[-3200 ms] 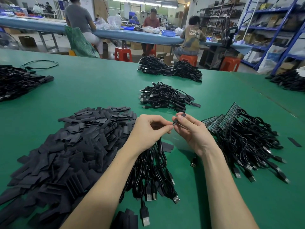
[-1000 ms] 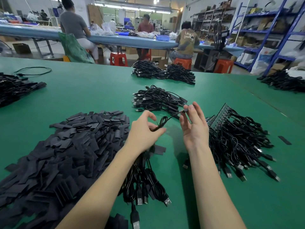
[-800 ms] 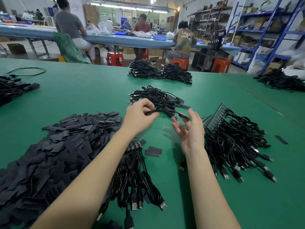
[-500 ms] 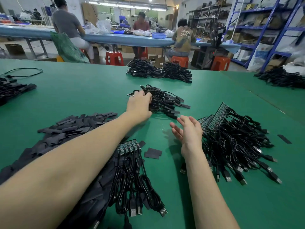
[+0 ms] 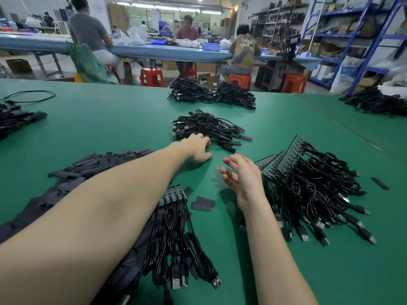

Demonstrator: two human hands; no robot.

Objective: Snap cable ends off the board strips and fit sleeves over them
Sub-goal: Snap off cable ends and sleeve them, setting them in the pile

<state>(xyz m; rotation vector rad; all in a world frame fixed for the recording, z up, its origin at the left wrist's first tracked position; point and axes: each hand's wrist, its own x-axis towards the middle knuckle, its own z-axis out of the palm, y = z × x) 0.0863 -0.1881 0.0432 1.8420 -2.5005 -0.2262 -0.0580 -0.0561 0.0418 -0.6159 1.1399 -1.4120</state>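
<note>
Head view only. Left hand (image 5: 198, 148) stretched out toward 12 o'clock, palm down at the near edge of the finished pile (image 5: 209, 128) of sleeved cables — fingers loosely bent against the pile, nothing visibly gripped; probably setting down a done piece, though the fingertips are partly hidden. Right hand (image 5: 241, 175) hovering above the green worktop (image 5: 110, 128), fingers spread and relaxed, holding nothing, likely waiting for the next cable.

At 3 o'clock of the right hand, just beside it, the stock of board strips (image 5: 284, 159) with cables attached, fanned within easy reach. At 6 o'clock, under the left forearm, 1 smaller strip bundle (image 5: 174, 230), USB plugs pointing toward the body. At 9 o'clock, a broad heap of flat black sleeves (image 5: 92, 166); 2 loose sleeves (image 5: 202, 203) between the bundle and the right hand.

Left forearm crossing over sleeves and bundle — in the way of both. Further cable heaps (image 5: 211, 95) at 12 o'clock; seated workers beyond.
</note>
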